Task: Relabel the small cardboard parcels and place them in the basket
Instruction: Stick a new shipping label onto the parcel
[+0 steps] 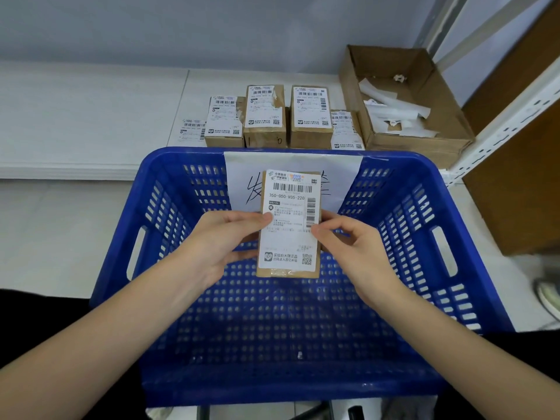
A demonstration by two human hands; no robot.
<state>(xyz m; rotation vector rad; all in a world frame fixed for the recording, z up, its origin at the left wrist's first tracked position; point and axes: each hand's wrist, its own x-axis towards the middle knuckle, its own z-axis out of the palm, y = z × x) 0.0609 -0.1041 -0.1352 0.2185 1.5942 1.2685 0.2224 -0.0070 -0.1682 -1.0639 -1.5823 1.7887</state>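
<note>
As held over the basket (472,237), the parcel (289,269) (likely light, stiff) was pinched mid-edge by left hand (218,237) and right hand (354,241).

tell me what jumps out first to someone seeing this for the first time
The big blue basket fills the middle, with nothing on its floor. Above it the left hand and right hand hold one labelled parcel by its sides. Behind the basket stand more labelled parcels, beside an open cardboard box of paper strips.
</note>
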